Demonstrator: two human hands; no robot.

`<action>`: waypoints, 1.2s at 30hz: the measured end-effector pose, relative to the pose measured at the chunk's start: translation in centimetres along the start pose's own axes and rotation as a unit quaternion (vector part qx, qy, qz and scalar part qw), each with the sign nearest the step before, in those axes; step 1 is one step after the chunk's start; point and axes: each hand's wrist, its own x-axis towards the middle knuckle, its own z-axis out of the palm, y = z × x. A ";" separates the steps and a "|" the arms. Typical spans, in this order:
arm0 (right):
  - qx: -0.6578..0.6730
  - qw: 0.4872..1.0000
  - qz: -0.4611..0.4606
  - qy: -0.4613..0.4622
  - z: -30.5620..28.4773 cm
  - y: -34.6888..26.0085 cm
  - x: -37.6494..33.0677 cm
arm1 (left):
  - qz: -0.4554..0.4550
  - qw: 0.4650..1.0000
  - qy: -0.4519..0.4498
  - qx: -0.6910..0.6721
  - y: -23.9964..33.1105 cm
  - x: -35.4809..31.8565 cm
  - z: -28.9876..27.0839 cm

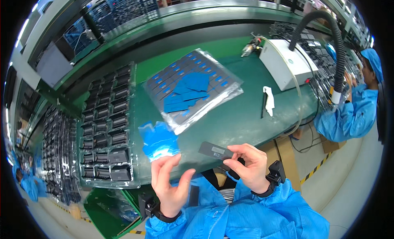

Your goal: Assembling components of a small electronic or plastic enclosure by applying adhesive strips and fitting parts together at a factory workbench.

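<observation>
In my right hand (251,165) is a flat black plastic cover (211,149) with a small grey panel and a white mark, pinched at its right end between thumb and fingers. My left hand (169,182) is open, thumb apart from the fingers. Its fingertips lie at the lower edge of a crumpled heap of glossy blue film (158,139); whether they touch it I cannot tell. Beyond, on the green bench (201,126), a clear-wrapped sheet of grey pieces with blue tabs (154,91) carries several loose blue cards (193,85).
A tray of black parts (107,128) lies on the left, with more stacked trays (57,152) past it. At the right stand a white box (283,62) and a black ribbed hose (338,46). A co-worker (349,107) sits beyond. A green bin (108,212) is below the bench.
</observation>
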 end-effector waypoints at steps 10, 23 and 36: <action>0.190 0.972 0.113 -0.084 -1.4 0.0 0.4 | -0.092 0.959 -0.193 -0.187 0.5 3.1 0.8; -0.147 0.961 -0.146 -0.183 -0.3 1.3 0.4 | -0.137 0.952 -0.218 -0.164 0.0 0.1 -1.7; 0.009 0.997 -0.035 -0.062 -1.2 5.1 2.8 | -0.138 0.952 0.012 0.271 -5.2 4.6 -19.8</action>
